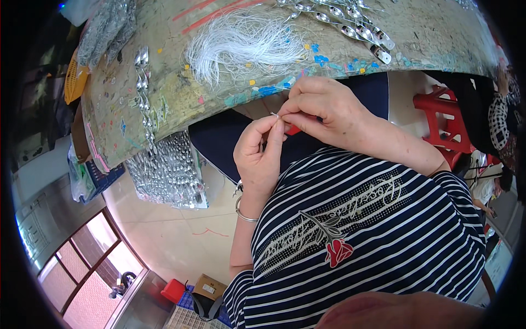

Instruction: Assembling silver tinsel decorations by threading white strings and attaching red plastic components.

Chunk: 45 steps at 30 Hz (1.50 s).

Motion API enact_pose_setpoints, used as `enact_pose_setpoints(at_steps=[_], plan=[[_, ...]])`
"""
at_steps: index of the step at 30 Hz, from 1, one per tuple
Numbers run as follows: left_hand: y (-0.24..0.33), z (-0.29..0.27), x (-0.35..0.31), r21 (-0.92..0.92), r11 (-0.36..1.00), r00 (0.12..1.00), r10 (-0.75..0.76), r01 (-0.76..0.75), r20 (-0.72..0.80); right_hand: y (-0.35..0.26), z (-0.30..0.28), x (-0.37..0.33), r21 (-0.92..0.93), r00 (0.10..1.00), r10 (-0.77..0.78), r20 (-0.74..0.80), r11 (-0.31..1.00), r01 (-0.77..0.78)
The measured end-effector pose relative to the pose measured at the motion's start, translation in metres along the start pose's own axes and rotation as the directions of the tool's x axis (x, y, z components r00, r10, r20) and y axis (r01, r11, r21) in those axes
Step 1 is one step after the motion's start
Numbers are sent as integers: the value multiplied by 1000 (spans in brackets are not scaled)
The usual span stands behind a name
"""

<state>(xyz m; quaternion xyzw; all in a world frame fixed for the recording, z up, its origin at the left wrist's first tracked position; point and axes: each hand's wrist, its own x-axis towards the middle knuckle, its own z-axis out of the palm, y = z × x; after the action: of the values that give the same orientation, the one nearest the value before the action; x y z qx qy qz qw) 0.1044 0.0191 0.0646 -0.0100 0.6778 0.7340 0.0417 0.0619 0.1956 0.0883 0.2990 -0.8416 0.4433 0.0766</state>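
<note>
My left hand [258, 154] and my right hand [327, 109] meet just in front of the table edge, thumbs and forefingers pinched together. Between the fingertips a short bit of thin white thread [275, 114] shows; the rest of it is too fine to follow. On the table just beyond lies a loose, tangled heap of white thread [241, 44]. Shiny silver twisted strips [359, 27] lie spread past it on the right. More silver strips hang together in a line [143, 88] on the left part of the table.
The worn tabletop [170, 60] carries blue, yellow and pink flecks. A bundle of wrapped silver pieces [167, 170] is below its left edge, and a clear bag [109, 33] lies at the far left. A red stool [446, 118] stands at right, near other people.
</note>
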Motion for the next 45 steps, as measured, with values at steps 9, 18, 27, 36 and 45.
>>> enact_pose_setpoints(at_steps=[9,18,27,36,45], plan=[[-16,-4,3,306,927,975,222,-218,20,1,9,3,-79,1000,15,1,997,-15],[-2,-6,3,-212,947,967,-252,241,-24,2,12,2,313,947,301,109,894,-320],[-5,-10,3,-230,944,969,-247,237,-14,12,13,0,596,735,495,464,440,-672],[-3,-11,-1,-171,969,983,-183,177,-20,12,15,-1,605,757,418,503,455,-653],[-5,-11,-3,-110,974,980,-200,197,-15,13,19,-2,526,731,470,495,508,-682]])
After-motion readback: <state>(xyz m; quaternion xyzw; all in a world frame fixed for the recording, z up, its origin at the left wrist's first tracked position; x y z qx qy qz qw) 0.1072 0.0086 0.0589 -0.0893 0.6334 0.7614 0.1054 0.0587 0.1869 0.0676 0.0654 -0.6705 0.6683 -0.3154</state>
